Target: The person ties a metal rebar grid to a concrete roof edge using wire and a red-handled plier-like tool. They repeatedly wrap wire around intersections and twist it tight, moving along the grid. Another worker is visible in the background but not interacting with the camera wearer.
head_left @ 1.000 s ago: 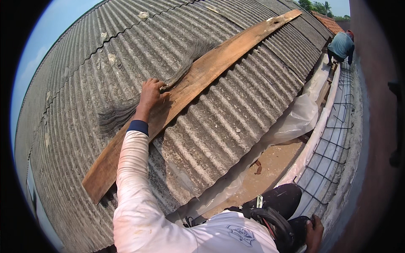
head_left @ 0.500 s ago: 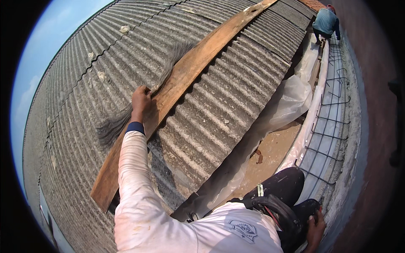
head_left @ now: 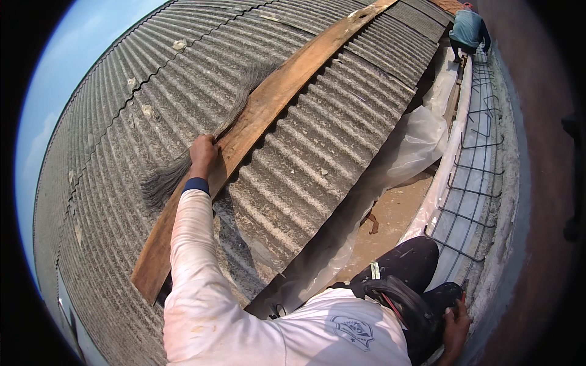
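Observation:
My left hand [head_left: 204, 156] is closed around the narrow middle of a bundle of thin grey tie wire [head_left: 241, 100]. The loose ends fan out on both sides of my fist. This bundle lies along a long wooden plank [head_left: 274, 100], which rests on the corrugated roof [head_left: 323, 152]. At the lower right, beside my dark-trousered knee, my right hand [head_left: 455, 329] has its fingers curled. A small orange-red piece of a tool [head_left: 463, 297] shows by its fingertips; most of that tool is hidden.
To the right runs a cage of steel rebar [head_left: 470, 189] over pale sheeting, alongside a rough concrete edge [head_left: 510, 183]. Clear plastic sheet [head_left: 409, 149] hangs between roof and rebar. Another person [head_left: 469, 29] bends over at the far end. A black bag [head_left: 406, 302] sits at my waist.
My left hand has shifted slightly down along the plank, its grip lower around the wire. The view has tilted a little; my right hand stays by my knee.

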Demonstrator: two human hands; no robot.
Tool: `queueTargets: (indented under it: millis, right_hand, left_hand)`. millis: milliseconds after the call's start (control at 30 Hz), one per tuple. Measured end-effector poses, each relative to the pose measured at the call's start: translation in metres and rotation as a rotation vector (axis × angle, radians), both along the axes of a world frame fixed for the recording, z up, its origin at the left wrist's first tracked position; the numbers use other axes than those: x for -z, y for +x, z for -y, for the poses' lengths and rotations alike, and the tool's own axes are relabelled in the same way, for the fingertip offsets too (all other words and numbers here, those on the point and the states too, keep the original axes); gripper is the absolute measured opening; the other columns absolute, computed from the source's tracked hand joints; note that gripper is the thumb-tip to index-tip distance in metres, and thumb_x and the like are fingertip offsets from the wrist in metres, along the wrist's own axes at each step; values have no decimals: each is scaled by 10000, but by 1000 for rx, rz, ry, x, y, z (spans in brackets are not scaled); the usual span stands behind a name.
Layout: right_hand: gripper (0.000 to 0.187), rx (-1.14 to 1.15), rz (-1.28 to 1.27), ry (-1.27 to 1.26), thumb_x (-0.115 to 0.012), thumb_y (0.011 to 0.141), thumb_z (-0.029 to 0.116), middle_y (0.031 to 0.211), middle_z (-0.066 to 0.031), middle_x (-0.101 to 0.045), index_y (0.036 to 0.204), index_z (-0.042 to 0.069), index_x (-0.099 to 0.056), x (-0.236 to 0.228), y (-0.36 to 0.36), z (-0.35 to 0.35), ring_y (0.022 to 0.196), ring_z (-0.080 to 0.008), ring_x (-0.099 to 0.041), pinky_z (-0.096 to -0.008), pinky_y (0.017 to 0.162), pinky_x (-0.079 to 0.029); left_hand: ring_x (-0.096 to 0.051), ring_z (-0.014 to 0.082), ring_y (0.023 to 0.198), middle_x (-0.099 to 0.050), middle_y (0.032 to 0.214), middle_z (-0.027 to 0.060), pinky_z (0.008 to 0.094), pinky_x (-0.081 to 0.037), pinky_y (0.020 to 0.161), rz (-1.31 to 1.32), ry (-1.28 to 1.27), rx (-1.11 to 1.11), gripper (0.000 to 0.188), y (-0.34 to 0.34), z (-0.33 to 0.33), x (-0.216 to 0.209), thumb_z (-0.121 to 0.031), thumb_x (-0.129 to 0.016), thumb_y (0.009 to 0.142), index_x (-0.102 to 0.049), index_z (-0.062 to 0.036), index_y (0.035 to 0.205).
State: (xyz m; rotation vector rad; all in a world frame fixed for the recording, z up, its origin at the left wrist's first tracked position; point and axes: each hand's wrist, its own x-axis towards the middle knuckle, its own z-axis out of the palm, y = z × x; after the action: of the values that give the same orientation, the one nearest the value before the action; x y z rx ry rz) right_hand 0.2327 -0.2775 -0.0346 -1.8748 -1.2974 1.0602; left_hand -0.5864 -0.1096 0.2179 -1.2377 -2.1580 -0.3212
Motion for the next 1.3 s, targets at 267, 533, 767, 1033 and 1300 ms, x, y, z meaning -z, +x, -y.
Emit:
queueTargets:
  millis: [267,533,767,1033,1300]
  right_hand:
    - [466,-6,66,-5,-650,982,28,989,-132,-694,1430,-86,-589,-4,-4,-5,854,-203,-669,-359,815,-544]
    - [478,-63,117,-3,-649,981,39,998,-153,-705,1439,-86,-590,-10,-8,-13,861,-213,-678,-363,815,-550]
    - [491,-87,127,-43,-637,999,42,1090,-177,-714,1461,-105,-562,-13,-7,-23,920,-225,-688,-357,853,-553]
    - [511,-95,168,25,-670,977,78,1059,-221,-736,1449,-98,-586,-22,-15,-30,990,-313,-711,-428,942,-539]
    - [513,-66,115,-28,-672,976,56,1095,-225,-725,1454,-103,-575,-23,-15,-29,1005,-305,-699,-418,945,-534]
  left_hand:
    - [-702,398,1023,-683,1119,132,513,-576,850,-77,63,20,163,-10,5,3,-133,-763,888,-762,-137,1051]
    - [-702,388,972,-707,966,115,511,-560,818,19,105,153,50,-33,10,-14,-120,-746,880,-755,-91,920]
    - [-767,296,835,-804,908,129,413,-602,787,294,-25,193,124,-54,11,-47,-167,-845,839,-838,-105,947]
    - [-727,162,679,-783,777,89,356,-579,684,552,-157,185,168,-52,11,-75,-155,-828,833,-829,-19,931]
    - [-695,166,735,-764,810,76,373,-559,696,469,-120,193,165,-45,9,-85,-145,-793,885,-816,2,954]
